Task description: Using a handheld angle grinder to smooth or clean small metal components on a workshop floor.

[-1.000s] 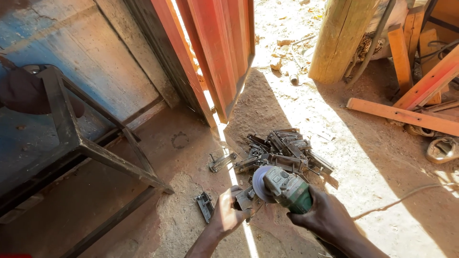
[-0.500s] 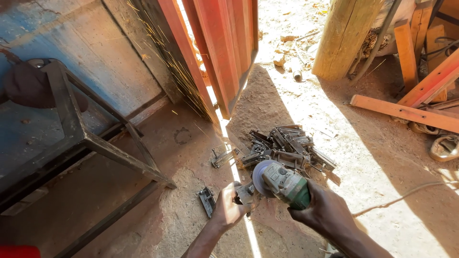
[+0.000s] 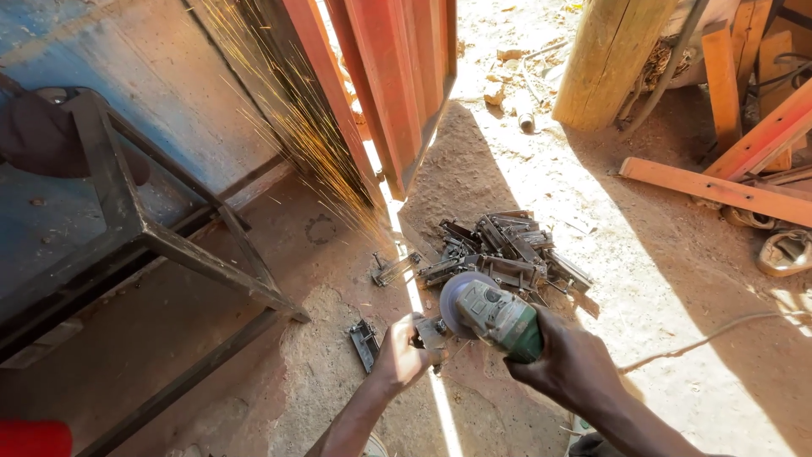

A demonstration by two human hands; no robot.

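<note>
My right hand [image 3: 568, 366] grips a green angle grinder [image 3: 495, 315] whose grey disc presses on a small metal piece [image 3: 430, 331]. My left hand [image 3: 401, 354] holds that piece down on the dirt floor. A stream of orange sparks [image 3: 296, 127] flies up and to the left from the disc. Just beyond the grinder lies a pile of similar dark metal parts [image 3: 506, 248]. Two loose parts lie apart, one [image 3: 364, 342] left of my left hand and one [image 3: 391, 269] further up.
A dark steel frame [image 3: 161, 237] stands at the left against a blue wall. Red metal sheets [image 3: 389, 76] lean ahead. A wooden post [image 3: 611, 59] and orange timber [image 3: 719, 190] are at the right. A power cable [image 3: 710, 334] trails right.
Sparks were absent a second ago, started half a second ago, and now spray strongly up and left. Both hands stay on the grinder and the piece.
</note>
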